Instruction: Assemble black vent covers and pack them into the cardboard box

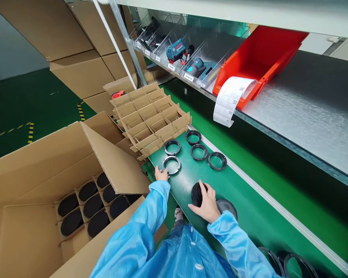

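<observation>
My left hand [160, 174] rests at the near edge of a black ring [171, 165] lying flat on the green conveyor belt [249, 208], fingers curled against its rim. My right hand [206, 202] is wrapped over a black round part [197, 193] standing on the belt, beside a grey round disc [227, 206]. Several more black rings [199, 151] lie flat on the belt just beyond. Both arms wear blue sleeves.
An open cardboard box [46, 181] at my left holds several black round parts in divider cells. A stack of cardboard dividers [150, 117] sits at the belt's far end. A red bin [258, 58] with a paper label and power tools [176, 50] stand on the shelf above.
</observation>
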### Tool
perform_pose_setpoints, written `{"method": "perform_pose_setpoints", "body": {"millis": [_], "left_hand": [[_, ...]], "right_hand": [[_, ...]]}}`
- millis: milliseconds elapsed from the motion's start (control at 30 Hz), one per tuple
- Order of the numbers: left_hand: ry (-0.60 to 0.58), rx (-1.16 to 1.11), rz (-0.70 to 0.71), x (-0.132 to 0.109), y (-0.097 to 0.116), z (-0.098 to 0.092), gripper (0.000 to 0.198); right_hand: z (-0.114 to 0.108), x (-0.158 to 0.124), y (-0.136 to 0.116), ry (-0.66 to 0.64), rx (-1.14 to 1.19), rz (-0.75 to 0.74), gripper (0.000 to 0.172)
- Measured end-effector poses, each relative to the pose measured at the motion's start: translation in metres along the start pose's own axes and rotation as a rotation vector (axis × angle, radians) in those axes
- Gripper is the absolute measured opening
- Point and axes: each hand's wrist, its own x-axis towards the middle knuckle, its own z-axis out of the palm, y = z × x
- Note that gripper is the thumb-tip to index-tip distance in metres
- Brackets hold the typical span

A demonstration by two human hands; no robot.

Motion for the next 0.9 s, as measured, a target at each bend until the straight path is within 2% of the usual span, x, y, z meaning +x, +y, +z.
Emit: {"method": "perform_pose_setpoints", "body": {"millis": [33, 100, 200, 300, 400, 533, 600, 700, 767, 833, 900], "left_hand": [[-0.024, -0.017, 0.000, 0.008, 0.000, 0.000, 0.051], [-0.118, -0.065, -0.011, 0.009, -0.011, 0.001, 0.045], [-0.286, -0.136, -0.024, -0.022, -0.048, 0.006, 0.053], [-0.413, -0.200, -0.055, -0.060, -0.084, 0.008, 0.057], [-0.474, -0.247, -0.101, -0.084, -0.101, 0.007, 0.052], [-0.524, -0.280, -0.167, -0.092, -0.102, -0.001, 0.046], [-0.529, -0.289, -0.191, -0.090, -0.099, -0.007, 0.045], [-0.493, -0.283, -0.219, -0.083, -0.097, -0.018, 0.040], [-0.447, -0.260, -0.229, -0.077, -0.095, -0.024, 0.035], [-0.408, -0.217, -0.231, -0.073, -0.092, -0.027, 0.031], [-0.402, -0.154, -0.218, -0.072, -0.088, -0.028, 0.030]], "right_hand": [[0.002, -0.001, 0.002, 0.007, -0.032, -0.006, 0.112], [0.006, -0.002, 0.003, 0.026, -0.091, -0.016, 0.114], [0.011, 0.007, -0.001, 0.052, -0.165, -0.054, 0.118], [0.018, 0.024, -0.004, 0.019, -0.240, -0.116, 0.118], [0.026, 0.040, 0.000, -0.049, -0.329, -0.143, 0.115], [0.035, 0.048, 0.008, -0.129, -0.416, -0.201, 0.116], [0.033, 0.050, 0.006, -0.142, -0.423, -0.259, 0.107], [0.025, 0.053, -0.007, -0.049, -0.376, -0.319, 0.086], [0.022, 0.058, -0.015, 0.022, -0.334, -0.289, 0.078], [0.025, 0.064, -0.020, -0.016, -0.305, -0.262, 0.074], [0.032, 0.067, -0.020, -0.118, -0.287, -0.243, 0.069]]}}
